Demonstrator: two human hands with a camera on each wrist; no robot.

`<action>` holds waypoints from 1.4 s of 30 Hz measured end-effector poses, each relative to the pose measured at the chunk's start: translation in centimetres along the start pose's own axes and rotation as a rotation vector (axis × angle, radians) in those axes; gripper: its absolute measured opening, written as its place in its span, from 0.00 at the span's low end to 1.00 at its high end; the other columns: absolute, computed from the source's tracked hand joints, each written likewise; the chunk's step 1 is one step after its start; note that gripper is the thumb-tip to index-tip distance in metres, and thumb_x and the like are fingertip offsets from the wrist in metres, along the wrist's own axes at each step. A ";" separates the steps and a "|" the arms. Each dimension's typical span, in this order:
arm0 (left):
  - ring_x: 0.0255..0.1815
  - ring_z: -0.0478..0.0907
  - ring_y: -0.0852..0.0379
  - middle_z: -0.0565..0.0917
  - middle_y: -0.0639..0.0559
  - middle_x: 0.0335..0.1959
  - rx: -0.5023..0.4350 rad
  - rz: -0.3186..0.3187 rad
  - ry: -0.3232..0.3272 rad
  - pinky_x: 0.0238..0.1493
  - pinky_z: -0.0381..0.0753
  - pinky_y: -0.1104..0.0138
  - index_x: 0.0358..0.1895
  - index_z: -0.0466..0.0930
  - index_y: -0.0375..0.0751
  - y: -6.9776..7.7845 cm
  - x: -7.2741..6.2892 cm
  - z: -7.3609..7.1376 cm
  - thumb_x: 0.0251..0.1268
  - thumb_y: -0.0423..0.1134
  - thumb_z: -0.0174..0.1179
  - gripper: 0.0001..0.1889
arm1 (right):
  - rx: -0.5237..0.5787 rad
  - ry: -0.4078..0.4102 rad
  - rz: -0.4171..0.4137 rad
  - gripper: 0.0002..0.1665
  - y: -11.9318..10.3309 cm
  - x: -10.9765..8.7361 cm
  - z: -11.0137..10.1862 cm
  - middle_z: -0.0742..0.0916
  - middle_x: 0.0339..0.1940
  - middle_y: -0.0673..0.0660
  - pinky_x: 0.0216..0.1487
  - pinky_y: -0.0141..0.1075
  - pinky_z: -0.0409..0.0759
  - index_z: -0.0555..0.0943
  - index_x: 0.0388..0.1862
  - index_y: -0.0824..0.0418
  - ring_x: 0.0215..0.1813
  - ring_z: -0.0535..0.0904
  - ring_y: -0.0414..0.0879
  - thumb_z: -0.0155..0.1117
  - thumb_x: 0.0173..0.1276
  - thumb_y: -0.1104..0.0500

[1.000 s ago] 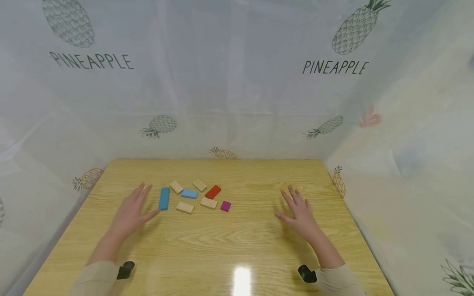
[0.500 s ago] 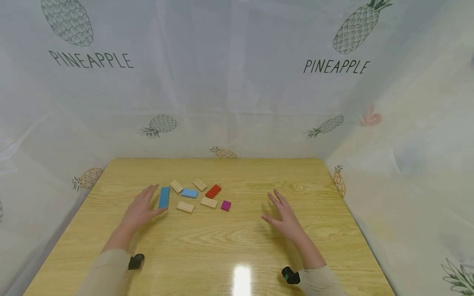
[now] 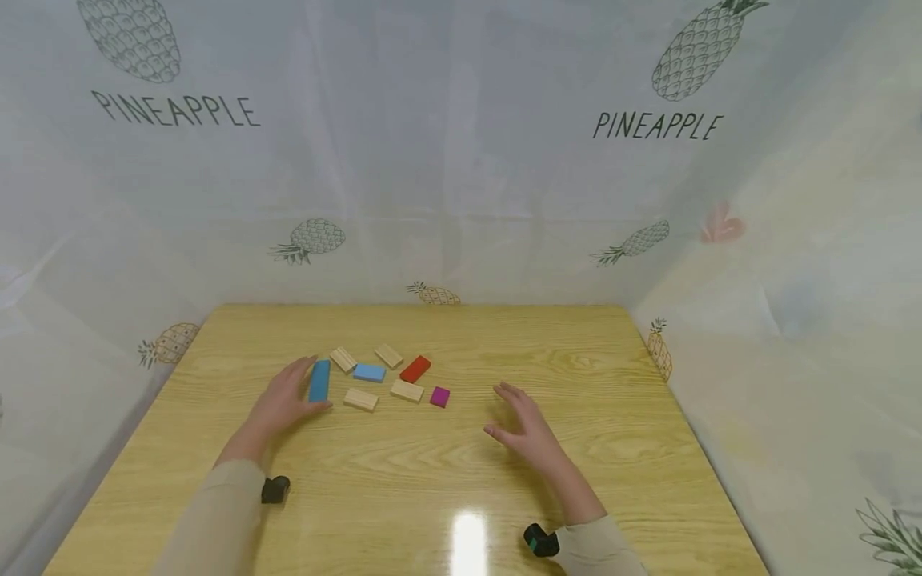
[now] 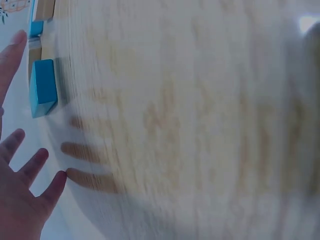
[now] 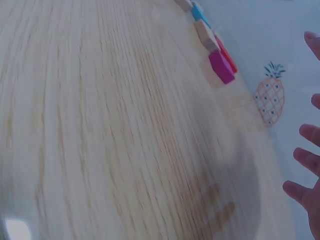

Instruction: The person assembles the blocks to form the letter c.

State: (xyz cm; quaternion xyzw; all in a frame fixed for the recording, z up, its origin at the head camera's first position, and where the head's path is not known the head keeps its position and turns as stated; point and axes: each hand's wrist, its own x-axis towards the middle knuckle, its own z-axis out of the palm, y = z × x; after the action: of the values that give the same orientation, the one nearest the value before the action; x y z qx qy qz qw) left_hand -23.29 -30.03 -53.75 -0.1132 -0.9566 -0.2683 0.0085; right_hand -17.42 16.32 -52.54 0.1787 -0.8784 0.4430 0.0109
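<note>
My left hand (image 3: 281,402) is right beside a long blue block (image 3: 320,381), fingers along its left side and thumb at its near end. In the left wrist view the fingers are spread and apart from the blue block (image 4: 44,86). My right hand (image 3: 531,434) hovers over the table to the right of a small magenta block (image 3: 439,397), fingers loosely bent and holding nothing. Between the hands lie a light blue block (image 3: 370,373), a red block (image 3: 415,369) and several plain wooden blocks, one of them a near wooden block (image 3: 361,399).
The wood-grain table (image 3: 446,464) has a back edge meeting a pale pineapple-print cloth (image 3: 461,176), which also rises at both sides. A black wrist camera (image 3: 275,490) sits by the left sleeve, another black camera (image 3: 542,541) by the right.
My left hand has moved right, up to the blue block. My right hand has moved left and a little nearer the body, toward the magenta block. The blocks have stayed put.
</note>
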 end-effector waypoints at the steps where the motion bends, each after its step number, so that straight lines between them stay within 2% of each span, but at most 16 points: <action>1: 0.69 0.53 0.26 0.56 0.27 0.72 0.000 -0.002 -0.004 0.66 0.53 0.35 0.75 0.52 0.31 -0.1 0.1 0.1 0.52 0.54 0.73 0.54 | 0.008 -0.005 0.002 0.42 -0.1 0.0 0.3 0.65 0.75 0.59 0.68 0.65 0.56 0.65 0.74 0.57 0.74 0.56 0.62 0.68 0.65 0.45; 12: 0.69 0.54 0.26 0.58 0.27 0.71 0.021 -0.042 -0.009 0.65 0.54 0.34 0.74 0.54 0.31 -0.8 0.9 0.2 0.49 0.55 0.74 0.54 | 0.035 -0.063 -0.027 0.42 -1.7 1.1 2.8 0.69 0.72 0.58 0.69 0.59 0.58 0.66 0.73 0.59 0.72 0.61 0.58 0.67 0.65 0.45; 19: 0.69 0.53 0.25 0.59 0.28 0.70 0.013 -0.065 -0.008 0.63 0.52 0.31 0.73 0.56 0.31 -1.4 1.1 0.3 0.49 0.58 0.74 0.54 | 0.039 -0.091 -0.029 0.42 -2.6 1.4 4.2 0.69 0.72 0.58 0.70 0.55 0.58 0.66 0.73 0.57 0.73 0.61 0.57 0.67 0.65 0.43; 24: 0.67 0.51 0.22 0.58 0.28 0.71 0.020 -0.093 -0.034 0.59 0.52 0.27 0.74 0.56 0.32 -1.6 1.2 0.3 0.47 0.61 0.73 0.56 | 0.040 -0.117 -0.035 0.43 -2.8 1.7 5.1 0.70 0.71 0.57 0.70 0.55 0.60 0.66 0.73 0.59 0.72 0.61 0.56 0.67 0.65 0.42; 29: 0.67 0.50 0.22 0.56 0.29 0.71 0.042 -0.110 -0.062 0.58 0.54 0.28 0.74 0.54 0.33 -1.9 1.4 0.4 0.47 0.64 0.71 0.58 | 0.045 -0.127 -0.032 0.42 -3.1 1.6 5.7 0.70 0.71 0.58 0.70 0.55 0.60 0.66 0.73 0.59 0.72 0.62 0.56 0.67 0.65 0.42; 42: 0.65 0.51 0.22 0.57 0.28 0.70 0.064 -0.091 -0.053 0.56 0.57 0.29 0.73 0.57 0.33 -2.2 1.4 0.7 0.44 0.64 0.73 0.58 | 0.039 -0.139 -0.038 0.40 -3.4 1.2 6.4 0.72 0.70 0.57 0.70 0.55 0.61 0.67 0.72 0.58 0.71 0.64 0.56 0.67 0.66 0.45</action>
State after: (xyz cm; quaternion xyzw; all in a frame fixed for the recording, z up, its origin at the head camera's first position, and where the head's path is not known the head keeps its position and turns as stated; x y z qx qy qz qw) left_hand -25.11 -31.22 -55.35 -0.0765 -0.9687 -0.2347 -0.0253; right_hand -16.54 9.13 -53.58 0.2256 -0.8647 0.4465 -0.0451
